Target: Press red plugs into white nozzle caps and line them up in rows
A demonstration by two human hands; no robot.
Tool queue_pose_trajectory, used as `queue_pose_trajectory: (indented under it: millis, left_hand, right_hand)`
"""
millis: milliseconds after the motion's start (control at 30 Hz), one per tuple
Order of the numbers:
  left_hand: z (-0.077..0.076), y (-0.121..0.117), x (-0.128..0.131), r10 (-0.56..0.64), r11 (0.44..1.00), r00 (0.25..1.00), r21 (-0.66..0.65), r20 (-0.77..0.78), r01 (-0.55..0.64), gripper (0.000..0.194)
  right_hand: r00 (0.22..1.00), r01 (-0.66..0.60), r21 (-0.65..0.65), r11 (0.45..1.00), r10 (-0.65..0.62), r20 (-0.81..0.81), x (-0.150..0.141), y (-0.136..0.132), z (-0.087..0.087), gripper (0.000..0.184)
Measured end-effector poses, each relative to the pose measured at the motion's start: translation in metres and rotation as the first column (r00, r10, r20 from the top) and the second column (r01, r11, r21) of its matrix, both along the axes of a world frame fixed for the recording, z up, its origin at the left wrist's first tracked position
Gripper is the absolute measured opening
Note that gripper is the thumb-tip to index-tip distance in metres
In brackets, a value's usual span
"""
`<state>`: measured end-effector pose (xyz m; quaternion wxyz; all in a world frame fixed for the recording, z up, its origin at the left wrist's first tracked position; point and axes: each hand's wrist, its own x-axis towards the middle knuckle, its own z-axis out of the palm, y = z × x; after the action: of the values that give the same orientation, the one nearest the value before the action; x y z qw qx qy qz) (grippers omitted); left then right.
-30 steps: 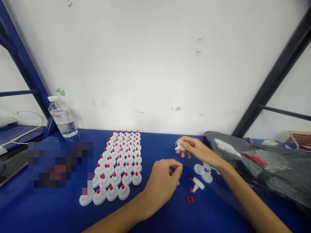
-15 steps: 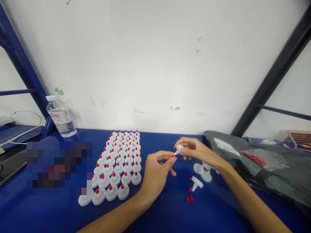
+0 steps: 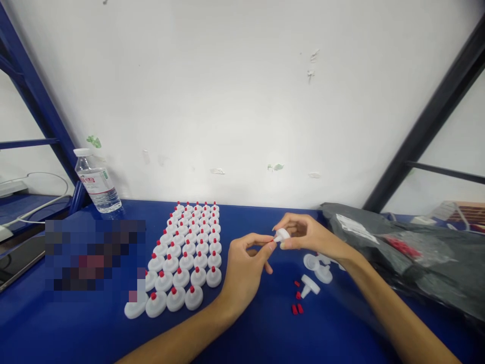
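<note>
My right hand (image 3: pixel 306 235) pinches a small white nozzle cap (image 3: pixel 282 235) above the blue table (image 3: pixel 257 333). My left hand (image 3: pixel 246 268) meets it from the left, thumb and forefinger pinched at the cap's tip; a red tip was between those fingers a moment ago and is hidden now. To the left stand rows of white caps with red tips (image 3: pixel 187 255). Below my right wrist lie a few loose white caps (image 3: pixel 316 270) and several loose red tips (image 3: pixel 296 302).
A water bottle (image 3: pixel 96 182) stands at the back left by the white wall. A dark grey plastic bag (image 3: pixel 409 253) with red pieces lies at the right. A blurred patch (image 3: pixel 93 260) covers part of the table's left side. Blue and black shelf posts frame both sides.
My left hand rose from the table with a red tip and came up to the white cap in my right hand. Both hands now touch at the cap.
</note>
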<state>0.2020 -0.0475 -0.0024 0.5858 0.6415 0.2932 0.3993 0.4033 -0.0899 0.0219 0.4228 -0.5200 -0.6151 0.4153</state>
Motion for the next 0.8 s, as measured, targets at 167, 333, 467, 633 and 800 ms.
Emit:
queue_pose_trajectory:
  millis: [167, 333, 467, 633, 800]
  left_hand:
    - [-0.003, -0.004, -0.002, 0.035, 0.995, 0.997, 0.095, -0.067, -0.029, 0.020]
    - [-0.007, -0.004, -0.005, 0.062, 0.935, 0.998, 0.349, 0.018, -0.065, 0.014]
    - [-0.010, -0.003, -0.006, 0.066, 0.878, 0.998, 0.473, 0.021, -0.069, 0.017]
    - [-0.010, -0.004, -0.006, 0.086, 0.850, 0.996, 0.520, 0.017, -0.082, 0.019]
    - [-0.009, -0.004, -0.008, 0.103, 0.849, 0.995, 0.523, -0.016, -0.079, 0.019]
  right_hand:
    - [0.990, -0.041, -0.026, 0.999, 0.037, -0.137, -0.003, -0.002, 0.002, 0.033]
    - [0.972, -0.086, -0.044, 0.995, 0.074, -0.223, -0.006, -0.002, 0.002, 0.034]
    - [0.974, -0.082, -0.054, 0.995, 0.068, -0.218, -0.005, -0.002, 0.000, 0.034]
    - [0.980, -0.082, -0.058, 0.995, 0.070, -0.185, -0.001, 0.002, -0.005, 0.037]
    - [0.980, -0.087, -0.067, 0.994, 0.073, -0.185, -0.001, 0.003, -0.008, 0.036]
